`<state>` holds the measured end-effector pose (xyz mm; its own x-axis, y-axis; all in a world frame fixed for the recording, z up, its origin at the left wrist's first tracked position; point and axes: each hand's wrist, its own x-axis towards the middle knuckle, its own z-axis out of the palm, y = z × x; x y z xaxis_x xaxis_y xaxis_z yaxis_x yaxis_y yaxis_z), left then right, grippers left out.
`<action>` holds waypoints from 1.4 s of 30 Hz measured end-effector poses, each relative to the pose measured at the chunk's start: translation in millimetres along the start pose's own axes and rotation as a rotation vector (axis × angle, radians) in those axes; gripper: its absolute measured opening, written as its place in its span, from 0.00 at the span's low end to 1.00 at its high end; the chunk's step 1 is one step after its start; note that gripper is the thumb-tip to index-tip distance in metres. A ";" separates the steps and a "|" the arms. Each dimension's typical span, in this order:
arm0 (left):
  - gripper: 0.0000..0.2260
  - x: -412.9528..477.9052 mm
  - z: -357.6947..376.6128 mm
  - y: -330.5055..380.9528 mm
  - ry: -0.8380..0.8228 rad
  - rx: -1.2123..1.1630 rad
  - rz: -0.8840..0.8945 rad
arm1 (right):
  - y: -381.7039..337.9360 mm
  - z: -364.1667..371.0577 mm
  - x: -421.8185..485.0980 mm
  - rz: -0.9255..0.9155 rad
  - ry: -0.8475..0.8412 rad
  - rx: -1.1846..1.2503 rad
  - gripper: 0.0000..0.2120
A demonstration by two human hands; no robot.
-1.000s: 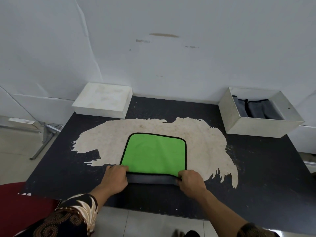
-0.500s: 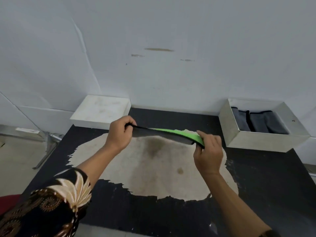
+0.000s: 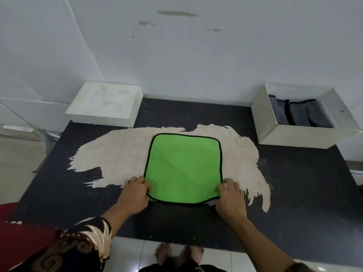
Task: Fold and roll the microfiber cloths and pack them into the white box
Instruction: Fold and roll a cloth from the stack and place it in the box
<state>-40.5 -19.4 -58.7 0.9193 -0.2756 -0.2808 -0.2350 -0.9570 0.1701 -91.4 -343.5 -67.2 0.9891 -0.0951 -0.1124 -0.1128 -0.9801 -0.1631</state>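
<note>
A green microfiber cloth [image 3: 183, 166] with black edging lies flat on the table, spread over the worn pale patch. My left hand [image 3: 134, 195] pinches its near left corner. My right hand [image 3: 230, 199] pinches its near right corner. The white box [image 3: 294, 134] stands open at the back right of the table, with grey rolled cloths [image 3: 300, 114] inside it.
The white box lid [image 3: 106, 104] lies upside up at the back left against the wall. The black table [image 3: 304, 203] ends at a near edge just in front of my bare feet [image 3: 176, 254]. A red object [image 3: 21, 236] sits at the lower left.
The cloth was lifted and held in the air by both hands half a second ago; now it lies flat again, green side up, with both hands back at its near corners.
</note>
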 end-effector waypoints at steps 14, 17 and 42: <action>0.07 0.1 8.6 -43.9 0.017 -0.036 0.281 | -2.1 1.4 -16.5 -0.001 0.005 0.053 0.07; 0.07 4.4 3.6 -48.5 0.000 -0.151 0.355 | -0.9 -9.3 -15.9 0.111 0.023 0.186 0.06; 0.08 161.8 -59.6 -14.6 0.141 -0.563 -0.344 | -4.6 -37.3 177.7 0.576 0.020 0.806 0.11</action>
<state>130.5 -44.7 -50.3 0.9537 0.0872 -0.2880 0.2440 -0.7843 0.5704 88.4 -362.4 -49.8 0.7635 -0.5302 -0.3687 -0.6003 -0.3723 -0.7078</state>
